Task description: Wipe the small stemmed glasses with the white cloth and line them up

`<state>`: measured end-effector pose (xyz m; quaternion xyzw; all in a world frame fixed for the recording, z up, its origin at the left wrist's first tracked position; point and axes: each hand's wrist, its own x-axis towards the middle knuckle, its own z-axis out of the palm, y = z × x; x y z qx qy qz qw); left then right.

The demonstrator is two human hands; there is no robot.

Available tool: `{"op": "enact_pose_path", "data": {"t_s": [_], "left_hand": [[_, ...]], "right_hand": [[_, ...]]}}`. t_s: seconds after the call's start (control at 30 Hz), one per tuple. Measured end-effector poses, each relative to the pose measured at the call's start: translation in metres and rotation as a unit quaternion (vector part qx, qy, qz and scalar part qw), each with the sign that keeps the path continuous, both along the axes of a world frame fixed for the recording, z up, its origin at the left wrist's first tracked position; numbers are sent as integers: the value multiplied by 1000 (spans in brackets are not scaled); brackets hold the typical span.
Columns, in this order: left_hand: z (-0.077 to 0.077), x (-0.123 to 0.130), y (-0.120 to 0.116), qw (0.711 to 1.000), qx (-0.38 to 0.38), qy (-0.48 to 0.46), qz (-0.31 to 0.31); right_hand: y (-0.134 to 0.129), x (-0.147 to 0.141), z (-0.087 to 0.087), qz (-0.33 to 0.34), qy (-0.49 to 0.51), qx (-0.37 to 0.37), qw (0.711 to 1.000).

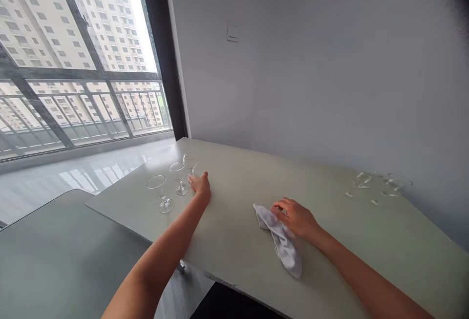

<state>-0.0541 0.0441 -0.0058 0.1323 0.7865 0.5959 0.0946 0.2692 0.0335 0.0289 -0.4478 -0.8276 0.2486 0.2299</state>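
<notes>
My left hand (200,183) reaches to the far left of the table, at the foot of the rearmost stemmed glass (190,159). Its thumb stands apart from the fingers, and it hides the lower part of that glass; whether they touch I cannot tell. Two more clear stemmed glasses stand upright nearby: a middle glass (181,189) and a front glass (166,205). Over the table's middle, my right hand (296,217) has curled fingers gripping a crumpled white cloth (286,250), which hangs toward the front edge.
Other glasses, blurred, stand at the table's right end, among them a wide-rimmed glass (399,180). A pale table (234,241) meets the grey wall (330,74). To the left are a lower grey surface (66,255) and a large window (84,65).
</notes>
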Motion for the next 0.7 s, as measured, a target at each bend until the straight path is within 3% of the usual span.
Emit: {"op": "enact_pose_path", "data": {"t_s": [0.17, 0.3, 0.37, 0.47, 0.53, 0.6, 0.7], "left_hand": [[1, -15, 15, 999, -23, 15, 39], [5, -24, 18, 999, -22, 41, 11], [6, -25, 17, 998, -22, 62, -24], [7, -18, 14, 991, -27, 100, -87], [7, -5, 11, 981, -32, 135, -136], [9, 13, 6, 963, -29, 184, -193], [17, 44, -2, 916, -10, 273, -293]], "right_hand": [[-32, -13, -1, 47, -217, 133, 966], [-39, -8, -11, 74, -241, 134, 958], [-34, -2, -12, 67, -189, 93, 975], [-21, 7, -5, 47, -5, -74, 996], [-12, 12, 4, 21, 137, -216, 966], [-4, 15, 14, -26, 256, -310, 915], [2, 16, 24, -97, 379, -328, 860]]}}
